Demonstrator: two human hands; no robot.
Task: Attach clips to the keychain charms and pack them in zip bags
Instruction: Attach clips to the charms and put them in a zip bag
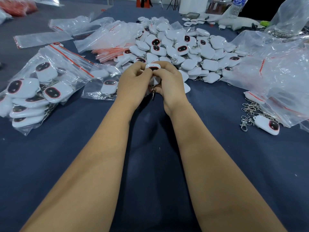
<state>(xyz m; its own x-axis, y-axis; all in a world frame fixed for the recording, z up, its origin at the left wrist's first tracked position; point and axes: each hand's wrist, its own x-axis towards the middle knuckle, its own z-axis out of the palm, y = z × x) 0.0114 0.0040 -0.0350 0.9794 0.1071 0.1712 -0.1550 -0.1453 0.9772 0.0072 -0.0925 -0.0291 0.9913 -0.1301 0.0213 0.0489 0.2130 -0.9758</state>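
**Keychain charm held between both hands over the blue table**

The white keychain charm (pixel 152 66), with its dark red-rimmed oval face, sits at the fingertips of both hands, above the dark blue tablecloth (pixel 150 148). The left hand (pixel 133 81) grips its left side with curled fingers; the right hand (pixel 168 81) grips the right side, and a metal clip (pixel 153 93) hangs below between the palms (its attachment is hidden by the fingers). Just beyond the hands lies the heap of loose charms (pixel 189 47). A zip bag holding one charm (pixel 102 84) lies just left of the left hand, a fuller zip bag (pixel 38 91) farther left. A water bottle (pixel 237 7) stands at the far edge; its blue label is too blurred to read.
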